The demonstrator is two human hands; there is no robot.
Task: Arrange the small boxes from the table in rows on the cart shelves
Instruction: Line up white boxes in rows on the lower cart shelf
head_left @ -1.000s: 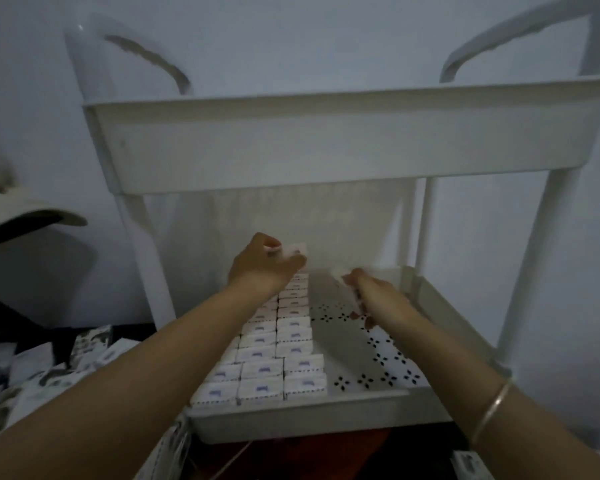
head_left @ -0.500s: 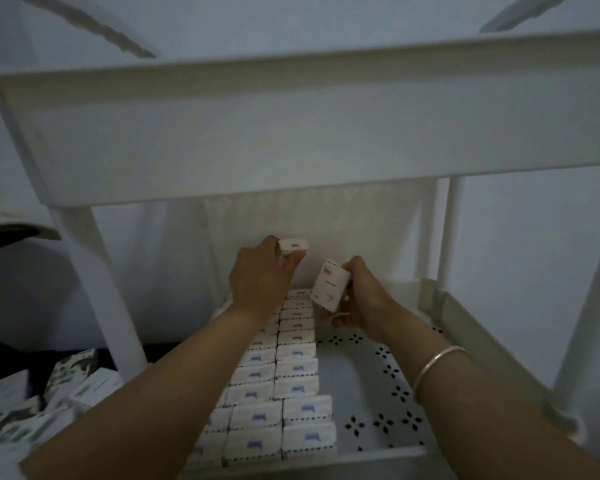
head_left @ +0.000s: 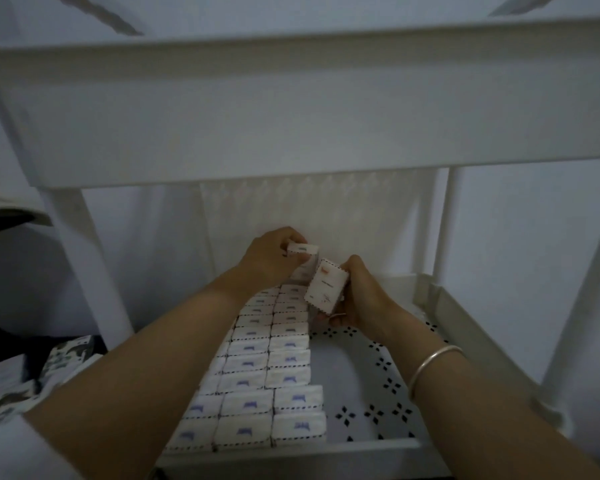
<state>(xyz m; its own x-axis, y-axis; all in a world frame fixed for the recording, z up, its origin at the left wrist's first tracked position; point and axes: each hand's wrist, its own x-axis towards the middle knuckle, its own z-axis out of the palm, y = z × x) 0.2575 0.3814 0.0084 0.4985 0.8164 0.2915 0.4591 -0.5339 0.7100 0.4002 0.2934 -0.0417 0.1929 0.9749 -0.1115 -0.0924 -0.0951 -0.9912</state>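
Hands drawing together now: the left hand (head_left: 271, 261) pinches a small box (head_left: 302, 249) over the far end of the rows (head_left: 257, 368), and the right hand (head_left: 364, 299) grips a second box (head_left: 326, 289), swung up just beside it. Both look ready to extend the rows, with bare shelf (head_left: 340, 372) waiting under the right wrist.

Two forearms, both bare right down to frame edge. Left forearm (head_left: 146, 368) and left hand (head_left: 269, 258): bare. Right forearm (head_left: 499, 410): thin bangle (head_left: 430, 367), silver-coloured metal, plain smooth round band, pale highlight along upper edge, sits just behind wrist. Right hand (head_left: 364, 296): faint pale band on one lower finger, maybe ring, too blurred in dim light to tell.
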